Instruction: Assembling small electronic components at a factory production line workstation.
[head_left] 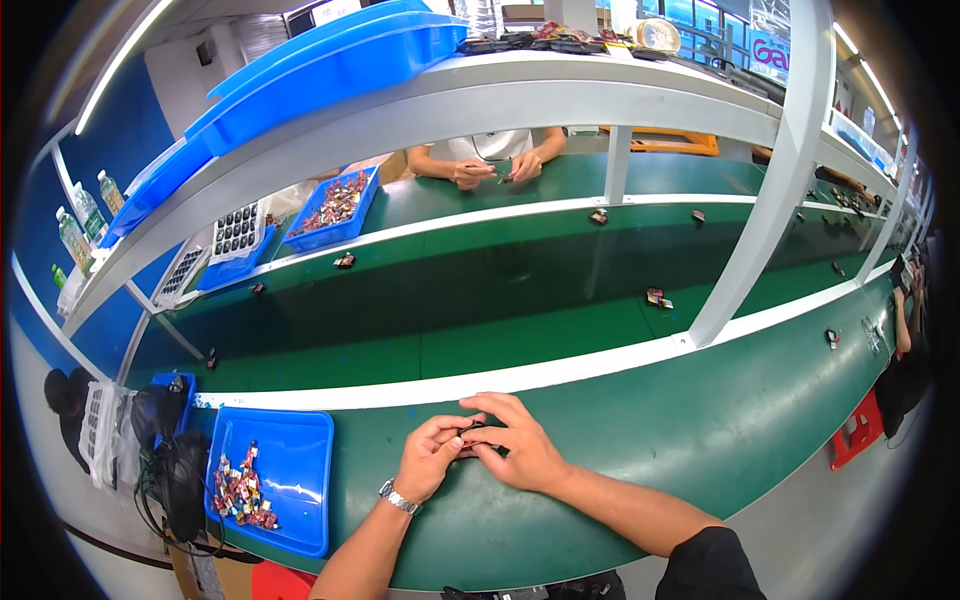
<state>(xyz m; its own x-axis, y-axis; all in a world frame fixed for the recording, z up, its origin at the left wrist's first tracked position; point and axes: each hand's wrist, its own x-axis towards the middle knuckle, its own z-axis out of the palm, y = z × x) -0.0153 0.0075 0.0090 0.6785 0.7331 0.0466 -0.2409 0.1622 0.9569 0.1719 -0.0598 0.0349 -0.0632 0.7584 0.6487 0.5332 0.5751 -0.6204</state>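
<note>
Over the green worktop (620,440) in front of me, my two hands meet around a small dark part (468,431), mostly covered by fingers. My left hand (428,458), with a metal watch at its wrist, pinches the part from the left. From the right, my right hand (520,452) curls its fingers over it, with the thumb close to the left fingertips. A bit of dark red shows between the hands; its kind cannot be made out. Left of my hands stands a blue tray (322,440) holding a pile of small red, white and yellow components (243,490).
A white rail (560,372) separates my worktop from a green belt carrying scattered small parts (658,298). A white post (765,190) and overhead shelf with blue bins (330,75) stand ahead. Across, another person's hands (497,170) work near a filled blue tray (325,232). Black cables (180,480) lie left.
</note>
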